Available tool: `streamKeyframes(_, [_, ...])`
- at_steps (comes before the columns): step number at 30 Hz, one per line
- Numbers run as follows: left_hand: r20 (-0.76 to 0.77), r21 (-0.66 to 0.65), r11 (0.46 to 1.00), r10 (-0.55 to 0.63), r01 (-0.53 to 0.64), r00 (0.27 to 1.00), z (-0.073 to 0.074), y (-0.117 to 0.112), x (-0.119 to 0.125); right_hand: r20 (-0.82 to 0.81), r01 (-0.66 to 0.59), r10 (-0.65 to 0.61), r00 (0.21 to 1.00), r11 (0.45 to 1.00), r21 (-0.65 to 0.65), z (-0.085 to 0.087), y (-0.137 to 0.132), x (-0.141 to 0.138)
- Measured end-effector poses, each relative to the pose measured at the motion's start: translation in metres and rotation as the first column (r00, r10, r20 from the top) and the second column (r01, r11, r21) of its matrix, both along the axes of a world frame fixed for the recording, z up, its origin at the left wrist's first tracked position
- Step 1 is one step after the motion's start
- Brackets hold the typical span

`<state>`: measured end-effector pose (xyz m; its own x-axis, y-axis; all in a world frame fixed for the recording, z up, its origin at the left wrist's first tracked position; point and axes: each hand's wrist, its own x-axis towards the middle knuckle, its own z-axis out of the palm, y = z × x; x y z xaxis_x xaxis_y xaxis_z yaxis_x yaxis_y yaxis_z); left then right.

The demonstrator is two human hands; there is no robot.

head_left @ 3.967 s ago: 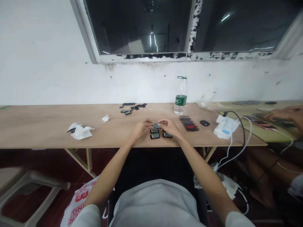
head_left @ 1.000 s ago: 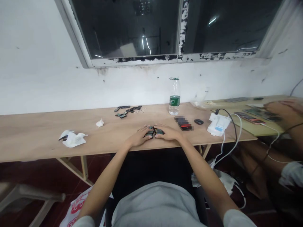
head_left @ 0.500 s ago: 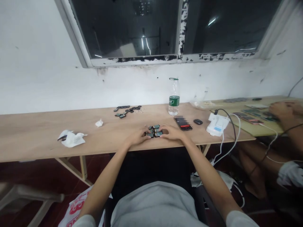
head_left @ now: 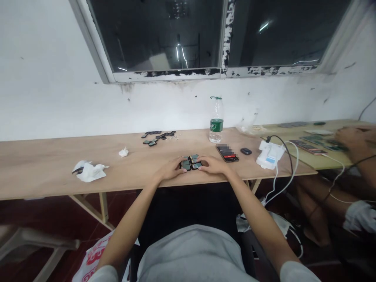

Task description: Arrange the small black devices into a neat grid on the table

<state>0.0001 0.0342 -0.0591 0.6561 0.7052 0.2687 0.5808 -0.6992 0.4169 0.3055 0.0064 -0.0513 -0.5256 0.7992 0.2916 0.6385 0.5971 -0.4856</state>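
Observation:
In front of me on the wooden table [head_left: 129, 176] lie several small flat pieces with black edges and grey-green faces, in two columns side by side. My left hand [head_left: 169, 170] has its thumb and fingers curved round the left pieces [head_left: 186, 166], touching their outer side. From the other side, my right hand [head_left: 215, 164] holds the right pieces [head_left: 194, 158] between thumb and fingers. A narrow gap runs between the columns. What the pieces are, I cannot make out. My fingertips partly cover them.
Similar dark pieces [head_left: 160, 137] lie farther back, beside tiny white bits. A water bottle [head_left: 216, 129], phone [head_left: 226, 152], black case [head_left: 246, 151] and white power strip [head_left: 268, 156] with cables stand right. Crumpled tissues [head_left: 91, 172] lie left. Another person's hands [head_left: 349, 137] are at far right.
My left fingers shift very slightly over the left pieces. The right hand stays nearly where it was, and both columns keep their place.

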Motion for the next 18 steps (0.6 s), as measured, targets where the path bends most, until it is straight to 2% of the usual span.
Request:
streamKeyframes(3, [-0.034,0.005,1.0,0.016,-0.016,0.999,-0.001,0.001,0.001,0.003,0.053,-0.053,0.999,0.998,0.02,0.001,0.0,0.0])
streamKeyframes(13, [-0.116,0.032,0.997,0.069,-0.066,0.991,0.0,-0.004,0.007,0.033,0.111,-0.108,0.994,0.989,-0.093,0.01,-0.006,-0.002])
streamKeyframes(16, [-0.081,0.072,0.994,0.086,-0.08,0.993,0.005,-0.006,0.01,0.007,0.11,-0.11,0.994,0.986,-0.128,0.009,-0.006,-0.003])
streamKeyframes(18, [0.003,0.124,0.99,0.068,-0.068,0.998,0.01,-0.007,0.012,-0.055,0.076,-0.086,0.995,0.982,-0.172,0.008,-0.005,-0.003])
